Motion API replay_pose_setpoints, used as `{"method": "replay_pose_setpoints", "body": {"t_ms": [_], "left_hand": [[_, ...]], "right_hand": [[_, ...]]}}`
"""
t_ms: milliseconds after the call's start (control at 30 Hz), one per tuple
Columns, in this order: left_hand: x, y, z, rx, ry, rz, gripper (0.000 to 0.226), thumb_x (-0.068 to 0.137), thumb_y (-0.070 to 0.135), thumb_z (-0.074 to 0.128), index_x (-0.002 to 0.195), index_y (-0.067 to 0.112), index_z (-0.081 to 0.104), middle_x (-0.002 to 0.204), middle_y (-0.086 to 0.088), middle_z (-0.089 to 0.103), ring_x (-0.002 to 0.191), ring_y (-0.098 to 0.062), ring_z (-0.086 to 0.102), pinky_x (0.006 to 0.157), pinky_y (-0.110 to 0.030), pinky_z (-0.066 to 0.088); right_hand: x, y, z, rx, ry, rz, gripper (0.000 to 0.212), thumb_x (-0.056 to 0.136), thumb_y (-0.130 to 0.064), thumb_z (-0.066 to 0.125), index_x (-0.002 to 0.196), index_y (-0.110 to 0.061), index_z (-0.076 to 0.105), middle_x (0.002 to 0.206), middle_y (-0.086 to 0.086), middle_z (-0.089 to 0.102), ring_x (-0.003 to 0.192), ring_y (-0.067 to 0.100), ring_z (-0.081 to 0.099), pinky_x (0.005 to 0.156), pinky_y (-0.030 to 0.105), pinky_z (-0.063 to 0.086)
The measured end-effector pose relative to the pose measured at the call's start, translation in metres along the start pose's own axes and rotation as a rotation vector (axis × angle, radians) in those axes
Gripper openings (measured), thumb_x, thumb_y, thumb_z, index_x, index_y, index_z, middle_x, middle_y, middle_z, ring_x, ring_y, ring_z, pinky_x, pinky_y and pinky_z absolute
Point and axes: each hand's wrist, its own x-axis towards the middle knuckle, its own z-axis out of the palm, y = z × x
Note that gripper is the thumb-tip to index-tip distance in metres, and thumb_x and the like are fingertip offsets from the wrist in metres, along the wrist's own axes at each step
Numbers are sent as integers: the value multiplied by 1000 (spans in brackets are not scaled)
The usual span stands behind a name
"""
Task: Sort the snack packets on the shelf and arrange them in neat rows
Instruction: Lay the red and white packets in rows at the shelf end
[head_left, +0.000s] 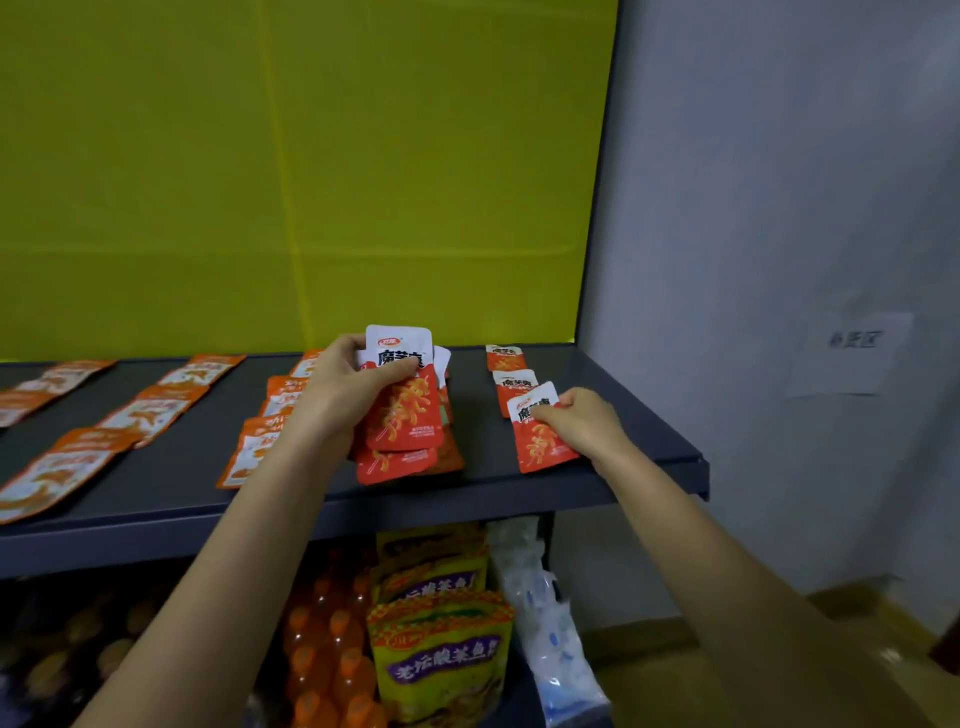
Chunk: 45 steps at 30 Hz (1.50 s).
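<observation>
Grey shelf (480, 415), yellow backing. Left hand (343, 384) grips a stack (405, 415) of red packets. Right hand (587, 421) pinches one packet (543, 447), laid at the front of the row (511, 384) beyond it. Advice: square its edges to that row before letting go.

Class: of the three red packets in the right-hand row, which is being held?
The front packet, nearest the shelf edge; the right hand pinches it.

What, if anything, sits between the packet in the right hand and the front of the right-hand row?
Nothing visible does. The right hand holds the red packet at the row's front, overlapping the packet behind; bare shelf lies beside it.
</observation>
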Motion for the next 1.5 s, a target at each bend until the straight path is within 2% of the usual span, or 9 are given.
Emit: {"method": "replay_pose_setpoints", "body": {"t_ms": [167,400,500,600,800,967,1167,1333,1500], "left_hand": [[12,0,7,16,-19,8,38,77,8,72,108,10,51,85,-5,66,67,-17,62,63,-30,53],[26,-8,27,35,-65,-6,44,75,10,73,113,9,51,80,0,67,52,-6,65,48,-22,51],[32,-11,43,25,-83,-3,43,76,10,73,112,8,51,80,0,67,49,-3,65,43,-18,50],[38,-13,69,19,-82,21,42,77,8,73,112,7,50,85,-2,67,59,-9,65,48,-20,51],[54,-12,114,51,-80,-24,33,84,10,65,112,0,53,98,-15,64,71,-17,60,63,-30,51],[65,1,140,-54,-124,-244,21,92,14,48,73,11,55,49,0,61,39,-8,57,43,-16,47],[77,12,155,-95,-235,-323,21,92,2,35,82,3,53,70,-8,55,47,-10,58,43,-16,51],[90,10,162,-112,-227,-301,14,95,-3,35,100,-4,49,83,-11,58,63,-14,61,68,-28,55],[110,12,155,-58,30,-198,20,91,-10,42,73,-1,42,63,-13,49,30,-8,53,33,-19,47]], "right_hand": [[6,5,8,-261,44,-36,44,87,-50,49,106,-11,53,113,9,63,109,30,56,87,37,39],[2,7,5,-381,132,-123,56,89,-55,43,118,-7,49,124,12,51,116,30,48,94,41,38],[-8,-6,-5,-123,157,-259,50,91,-58,34,114,-18,54,119,2,56,110,20,52,90,37,40],[-13,-25,-16,253,-166,-237,45,85,-64,41,112,-29,51,110,-7,64,90,7,61,75,26,45],[18,-22,-26,390,-151,-237,47,85,-33,64,121,-10,45,110,11,67,98,22,66,87,39,53],[57,-12,-44,578,-249,-185,45,88,-17,62,127,-2,44,115,20,64,73,11,60,52,7,46],[105,-2,-59,558,-275,-163,37,91,-21,59,123,-4,55,56,-11,58,27,-8,43,29,6,27],[128,-4,-60,565,-326,-172,27,91,-23,58,114,-10,61,57,-12,60,40,-4,49,33,8,28],[158,2,-73,614,-173,-178,6,91,-20,57,90,-14,58,69,-5,55,58,4,45,43,15,29]]}}
